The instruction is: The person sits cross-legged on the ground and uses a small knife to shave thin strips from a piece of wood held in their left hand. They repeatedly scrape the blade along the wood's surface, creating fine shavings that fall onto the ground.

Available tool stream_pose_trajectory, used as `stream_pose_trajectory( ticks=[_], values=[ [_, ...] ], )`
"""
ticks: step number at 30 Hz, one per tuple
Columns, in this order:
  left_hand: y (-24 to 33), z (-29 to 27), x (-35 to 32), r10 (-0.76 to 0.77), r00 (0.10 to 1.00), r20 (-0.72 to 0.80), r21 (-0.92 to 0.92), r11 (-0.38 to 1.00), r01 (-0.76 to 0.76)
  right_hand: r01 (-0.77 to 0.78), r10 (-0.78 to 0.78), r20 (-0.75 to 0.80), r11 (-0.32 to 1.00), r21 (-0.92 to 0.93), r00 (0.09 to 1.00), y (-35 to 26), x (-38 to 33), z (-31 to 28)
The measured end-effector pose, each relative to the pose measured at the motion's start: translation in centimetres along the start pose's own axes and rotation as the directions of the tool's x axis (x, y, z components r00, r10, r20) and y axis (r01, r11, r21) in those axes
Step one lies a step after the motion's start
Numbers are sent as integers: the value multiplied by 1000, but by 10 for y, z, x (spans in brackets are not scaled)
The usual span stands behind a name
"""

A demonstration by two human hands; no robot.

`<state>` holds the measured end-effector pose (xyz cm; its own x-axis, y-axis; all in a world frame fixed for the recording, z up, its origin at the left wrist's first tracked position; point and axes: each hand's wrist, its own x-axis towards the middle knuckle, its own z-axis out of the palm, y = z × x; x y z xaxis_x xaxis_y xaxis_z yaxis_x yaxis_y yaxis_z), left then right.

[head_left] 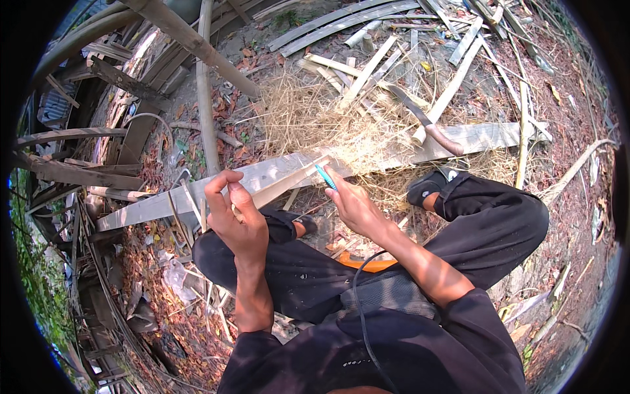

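Note:
My left hand (237, 220) is raised over my knee, its index finger bent and its thumb up. A pale bamboo strip (282, 187) runs from it toward the right, held at its near end, though the fingers partly hide the grip. My right hand (357, 207) is closed around a slim light-blue tool (325, 176), close to the strip's far end. Whether the tool touches the strip I cannot tell, and its exact kind is unclear. Below the strip, a long grey wooden plank (259, 174) lies across the ground.
A large knife with a brown wooden handle (444, 140) lies across the plank at right. Straw-like shavings (298, 121) heap beyond the plank. Split bamboo pieces (367, 72) lie farther back. Bamboo poles (209, 98) stand at left. A dark cable (359, 305) crosses my lap.

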<state>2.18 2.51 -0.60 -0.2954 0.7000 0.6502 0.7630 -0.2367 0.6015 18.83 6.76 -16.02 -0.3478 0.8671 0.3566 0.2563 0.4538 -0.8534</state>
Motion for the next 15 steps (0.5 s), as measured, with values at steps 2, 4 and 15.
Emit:
stream_pose_trajectory(
  ticks=[2, 4, 15],
  values=[
    [0, -2, 0, -56, 998, -13, -2, 998, 56, -179, 198, 149, 975, -131, 969, -18, -3, -8],
    [3, -1, 1, -29, 999, -19, 22, 999, 29, -280, 325, 196, 933, -225, 925, -23, -4, -4],
    [3, 1, -7, 100, 994, 49, 9, 995, -101, -251, 284, 76, 924, -288, 956, 10, -20, 9]
  ],
)
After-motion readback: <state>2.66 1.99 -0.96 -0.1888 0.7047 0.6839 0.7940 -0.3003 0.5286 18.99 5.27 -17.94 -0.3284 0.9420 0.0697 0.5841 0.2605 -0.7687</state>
